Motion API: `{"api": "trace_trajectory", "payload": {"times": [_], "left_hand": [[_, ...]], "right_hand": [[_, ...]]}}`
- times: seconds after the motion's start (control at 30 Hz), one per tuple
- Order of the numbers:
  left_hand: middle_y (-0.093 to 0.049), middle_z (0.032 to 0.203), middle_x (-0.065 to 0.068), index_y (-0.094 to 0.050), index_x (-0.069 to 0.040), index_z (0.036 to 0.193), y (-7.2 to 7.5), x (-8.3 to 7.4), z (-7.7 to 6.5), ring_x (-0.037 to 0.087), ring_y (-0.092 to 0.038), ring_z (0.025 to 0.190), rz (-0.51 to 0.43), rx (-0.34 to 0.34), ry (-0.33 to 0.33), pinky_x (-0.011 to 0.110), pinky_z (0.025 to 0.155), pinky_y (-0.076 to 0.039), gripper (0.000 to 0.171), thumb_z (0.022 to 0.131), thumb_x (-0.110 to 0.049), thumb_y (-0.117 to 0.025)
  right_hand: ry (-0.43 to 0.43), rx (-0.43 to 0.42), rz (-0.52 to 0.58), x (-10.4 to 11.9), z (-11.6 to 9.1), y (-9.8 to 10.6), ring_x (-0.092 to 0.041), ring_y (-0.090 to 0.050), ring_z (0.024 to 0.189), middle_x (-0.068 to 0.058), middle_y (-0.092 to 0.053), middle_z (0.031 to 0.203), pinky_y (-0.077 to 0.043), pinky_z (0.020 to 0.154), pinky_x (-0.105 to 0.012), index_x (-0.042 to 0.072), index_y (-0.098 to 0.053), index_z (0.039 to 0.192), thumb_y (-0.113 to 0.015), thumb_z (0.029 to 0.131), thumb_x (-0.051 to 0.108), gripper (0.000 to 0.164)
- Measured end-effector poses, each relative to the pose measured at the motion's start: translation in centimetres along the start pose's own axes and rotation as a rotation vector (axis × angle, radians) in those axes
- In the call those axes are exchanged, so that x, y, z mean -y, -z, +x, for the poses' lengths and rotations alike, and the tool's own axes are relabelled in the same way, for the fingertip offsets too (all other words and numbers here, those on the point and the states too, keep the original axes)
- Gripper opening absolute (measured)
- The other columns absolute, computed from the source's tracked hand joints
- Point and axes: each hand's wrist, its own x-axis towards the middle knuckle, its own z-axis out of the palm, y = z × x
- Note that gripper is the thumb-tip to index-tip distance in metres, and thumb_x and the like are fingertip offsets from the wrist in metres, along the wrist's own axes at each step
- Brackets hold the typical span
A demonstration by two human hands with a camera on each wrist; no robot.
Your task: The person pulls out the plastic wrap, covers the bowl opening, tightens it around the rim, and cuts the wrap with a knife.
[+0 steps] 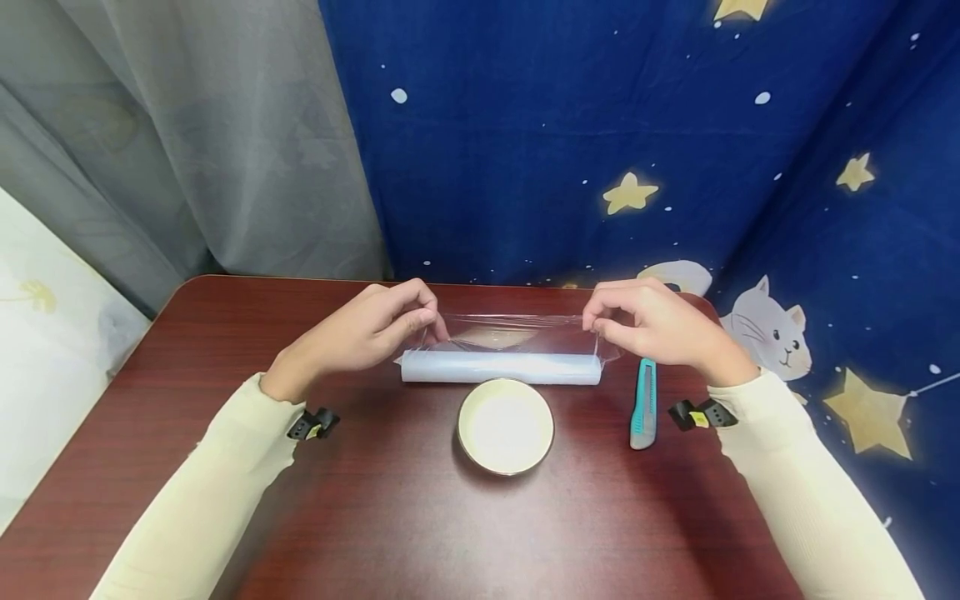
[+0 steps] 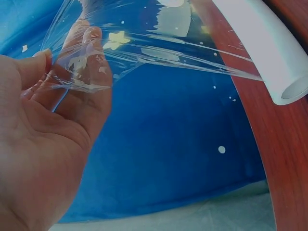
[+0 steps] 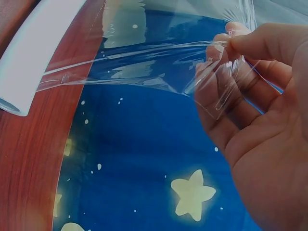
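Head view: my left grip (image 1: pixel 382 327) and right grip (image 1: pixel 651 323) pinch clear film (image 1: pixel 517 333) beyond its roll (image 1: pixel 501 368), which lies on the desk (image 1: pixel 375 517) just past a bowl (image 1: pixel 507 427). Left wrist view: I hold one side of the film; right wrist view: the opposite side, likewise pinched.

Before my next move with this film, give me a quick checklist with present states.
1. Left hand pinching the film: ok.
2. Right hand pinching the film: ok.
3. Film joined to the roll: ok.
4. Film covering the bowl: not ok; it stretches on the roll's far side.
5. Cutter on the table, right of the bowl: ok.
6. Cutter blade retracted: cannot tell; too small.
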Motion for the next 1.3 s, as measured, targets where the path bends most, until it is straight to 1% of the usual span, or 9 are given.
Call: {"api": "trace_trajectory", "payload": {"times": [0.13, 0.37, 0.6, 0.67, 0.77, 0.97, 1.07, 1.17, 1.3], "left_hand": [[-0.078, 0.096, -0.014, -0.064, -0.013, 0.102, 0.1, 0.0, 0.0, 0.012, -0.066, 0.073, -0.006, -0.002, 0.007, 0.028, 0.066, -0.052, 0.017, 0.117, -0.012, -0.055], [-0.081, 0.097, -0.005, -0.063, -0.012, 0.102, 0.3, 0.2, 0.1, 0.014, -0.067, 0.075, -0.019, -0.009, 0.008, 0.027, 0.065, -0.051, 0.017, 0.117, -0.010, -0.055], [-0.079, 0.097, -0.013, -0.063, -0.013, 0.102, 0.4, 0.2, -0.1, 0.015, -0.066, 0.071, -0.026, -0.008, 0.016, 0.028, 0.061, -0.051, 0.017, 0.117, -0.010, -0.055], [-0.079, 0.097, -0.014, -0.063, -0.013, 0.102, 0.3, 0.1, -0.2, 0.016, -0.064, 0.067, -0.028, -0.005, 0.017, 0.028, 0.060, -0.050, 0.017, 0.116, -0.010, -0.055], [-0.079, 0.098, -0.014, -0.062, -0.014, 0.101, 0.2, -0.1, -0.5, 0.016, -0.065, 0.069, -0.022, 0.003, 0.010, 0.028, 0.061, -0.052, 0.017, 0.116, -0.010, -0.055], [-0.080, 0.102, -0.008, -0.062, -0.012, 0.103, -0.1, -0.6, -1.2, 0.013, -0.074, 0.084, -0.047, 0.018, -0.015, 0.031, 0.077, -0.062, 0.016, 0.115, -0.005, -0.056], [-0.079, 0.104, -0.009, -0.062, -0.013, 0.103, -0.2, -0.8, -1.5, 0.011, -0.073, 0.084, -0.054, 0.029, -0.008, 0.032, 0.071, -0.062, 0.015, 0.115, -0.005, -0.056], [-0.078, 0.105, -0.012, -0.063, -0.015, 0.104, -0.3, -1.0, -1.9, 0.009, -0.070, 0.079, -0.045, 0.036, -0.003, 0.031, 0.065, -0.060, 0.015, 0.115, -0.007, -0.056], [-0.078, 0.105, -0.015, -0.062, -0.016, 0.104, -0.6, -1.3, -2.4, 0.006, -0.069, 0.081, -0.015, 0.034, -0.023, 0.031, 0.070, -0.060, 0.015, 0.114, -0.007, -0.058]], "right_hand": [[0.026, -0.011, -0.005, 0.0, 0.2, 0.0, -0.004, -0.062, 0.069, 0.017, -0.071, 0.092, -0.047, 0.054, -0.023, 0.023, -0.078, 0.102, -0.075, 0.099, 0.000, 0.023], [0.045, -0.032, -0.020, 0.1, 0.3, 0.3, -0.003, -0.059, 0.070, 0.017, -0.072, 0.094, -0.044, 0.052, -0.020, 0.023, -0.079, 0.103, -0.076, 0.098, 0.000, 0.024], [0.052, -0.025, -0.008, 0.4, 0.3, 0.4, -0.003, -0.061, 0.073, 0.018, -0.072, 0.095, -0.045, 0.053, -0.020, 0.023, -0.079, 0.102, -0.076, 0.097, -0.002, 0.026], [0.051, -0.020, -0.004, 0.5, 0.2, 0.4, -0.003, -0.062, 0.074, 0.018, -0.072, 0.096, -0.045, 0.054, -0.021, 0.023, -0.079, 0.102, -0.075, 0.097, -0.003, 0.026], [0.053, -0.012, 0.002, 0.8, 0.0, 0.4, -0.002, -0.062, 0.075, 0.016, -0.074, 0.097, -0.049, 0.057, -0.023, 0.022, -0.079, 0.103, -0.076, 0.097, -0.004, 0.027], [0.061, -0.003, 0.003, 1.4, -0.6, 0.3, -0.002, -0.063, 0.080, 0.017, -0.072, 0.097, -0.053, 0.065, -0.025, 0.022, -0.079, 0.104, -0.077, 0.095, -0.005, 0.029], [0.055, 0.005, 0.018, 1.6, -0.9, 0.2, -0.001, -0.063, 0.079, 0.020, -0.069, 0.095, -0.053, 0.065, -0.021, 0.026, -0.079, 0.104, -0.077, 0.094, -0.006, 0.033], [0.067, -0.002, 0.024, 1.9, -1.4, 0.1, -0.001, -0.064, 0.082, 0.019, -0.071, 0.097, -0.053, 0.068, -0.021, 0.026, -0.079, 0.104, -0.078, 0.093, -0.006, 0.035], [0.095, -0.019, 0.028, 2.3, -1.9, -0.1, -0.001, -0.063, 0.085, 0.019, -0.073, 0.103, -0.051, 0.068, -0.019, 0.026, -0.080, 0.107, -0.080, 0.090, -0.007, 0.037]]}}
